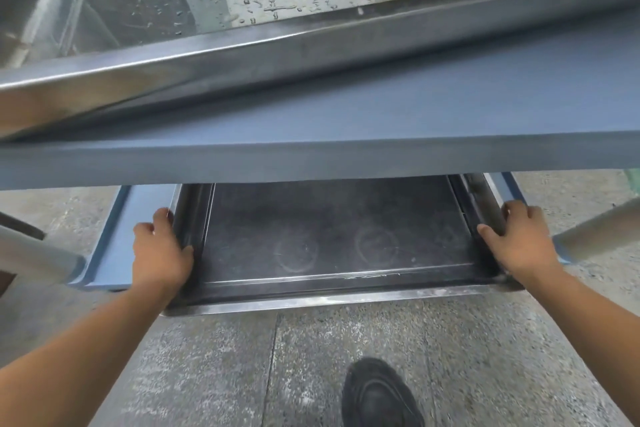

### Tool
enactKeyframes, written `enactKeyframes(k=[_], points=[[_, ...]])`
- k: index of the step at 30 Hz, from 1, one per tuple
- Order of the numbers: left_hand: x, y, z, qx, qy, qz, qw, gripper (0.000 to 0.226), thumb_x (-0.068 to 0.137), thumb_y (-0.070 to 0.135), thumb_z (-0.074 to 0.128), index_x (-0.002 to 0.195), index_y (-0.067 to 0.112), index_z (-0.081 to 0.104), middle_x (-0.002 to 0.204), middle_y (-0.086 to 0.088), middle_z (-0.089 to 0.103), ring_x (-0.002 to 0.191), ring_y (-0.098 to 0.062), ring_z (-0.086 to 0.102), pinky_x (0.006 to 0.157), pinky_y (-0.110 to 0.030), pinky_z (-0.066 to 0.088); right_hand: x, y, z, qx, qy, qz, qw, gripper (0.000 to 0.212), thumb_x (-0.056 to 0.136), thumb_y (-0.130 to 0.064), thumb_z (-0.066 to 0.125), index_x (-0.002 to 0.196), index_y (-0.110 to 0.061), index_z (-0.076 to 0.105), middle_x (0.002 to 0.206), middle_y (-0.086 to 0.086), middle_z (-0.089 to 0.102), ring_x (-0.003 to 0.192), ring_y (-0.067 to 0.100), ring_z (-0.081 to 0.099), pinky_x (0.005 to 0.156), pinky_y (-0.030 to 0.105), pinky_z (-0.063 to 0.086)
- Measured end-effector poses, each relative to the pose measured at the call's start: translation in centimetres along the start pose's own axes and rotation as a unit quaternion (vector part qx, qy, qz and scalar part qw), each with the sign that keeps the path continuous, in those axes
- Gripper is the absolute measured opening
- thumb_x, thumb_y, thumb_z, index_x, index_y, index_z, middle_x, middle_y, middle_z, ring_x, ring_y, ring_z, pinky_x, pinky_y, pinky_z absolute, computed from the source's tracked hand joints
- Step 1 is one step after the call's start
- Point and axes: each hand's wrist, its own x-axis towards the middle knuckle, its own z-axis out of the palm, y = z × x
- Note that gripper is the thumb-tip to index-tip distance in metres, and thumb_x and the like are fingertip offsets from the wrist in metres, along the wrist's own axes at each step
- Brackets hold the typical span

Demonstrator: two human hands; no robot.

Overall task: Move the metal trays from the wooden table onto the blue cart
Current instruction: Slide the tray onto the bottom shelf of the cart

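Note:
A dark metal tray (339,246) lies on the lower shelf of the blue cart (138,218), its front rim jutting a little past the shelf edge. My left hand (161,250) grips the tray's left rim. On the opposite rim, my right hand (516,239) holds on, thumb inside. A large shiny metal tray (242,55), wet with droplets, rests on the cart's upper shelf (346,135). The wooden table is out of view.
Grey cart posts stand at the left (38,258) and right (595,232) of the lower shelf. Below is a speckled concrete floor (207,374), with my black shoe (377,395) near the bottom middle.

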Motion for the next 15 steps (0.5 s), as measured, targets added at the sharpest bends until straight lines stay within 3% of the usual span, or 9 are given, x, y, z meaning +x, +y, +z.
enactKeyframes(k=[3,6,11,15], points=[[-2.0,1.3,-0.4,0.077,0.018,0.065,0.995,0.074,0.084,0.022,0.071,0.145,0.01,0.031,0.15,-0.027,0.026,0.132,-0.05,0.033,0.105,-0.065,0.032,-2.3,-2.2,-0.7,-0.034,0.033,-0.085,0.995,0.068,0.084,-0.04,0.069,0.135,-0.004,0.042,0.136,0.027,0.043,0.123,0.045,0.044,0.102,0.052,0.042],[-4.7,2.2,-0.6,0.097,-0.005,0.199,0.975,0.073,0.089,0.047,0.061,0.146,0.01,0.036,0.154,-0.021,0.028,0.141,-0.04,0.029,0.113,-0.062,0.025,-5.9,-5.1,-1.1,-0.036,-0.015,-0.17,0.985,0.075,0.085,-0.053,0.062,0.142,-0.009,0.039,0.146,0.018,0.038,0.135,0.035,0.038,0.111,0.048,0.036],[-8.9,2.5,0.1,0.113,-0.113,0.33,0.93,0.096,0.079,0.086,0.024,0.154,0.027,0.02,0.163,-0.002,0.015,0.15,-0.02,0.015,0.12,-0.057,0.011,-11.3,-6.8,0.3,-0.119,-0.144,-0.24,0.953,0.108,0.07,-0.092,0.019,0.153,-0.023,0.023,0.161,0.006,0.019,0.148,0.024,0.017,0.12,0.051,0.019],[-10.1,2.0,1.4,0.2,-0.155,0.358,0.899,0.106,0.07,0.095,0.015,0.156,0.033,0.008,0.165,-0.001,0.004,0.152,-0.021,0.006,0.12,-0.059,0.008,-12.7,-6.3,2.0,-0.203,-0.183,-0.257,0.927,0.121,0.06,-0.101,0.002,0.156,-0.027,0.006,0.165,0.006,0.002,0.152,0.026,0.004,0.121,0.052,0.005]])
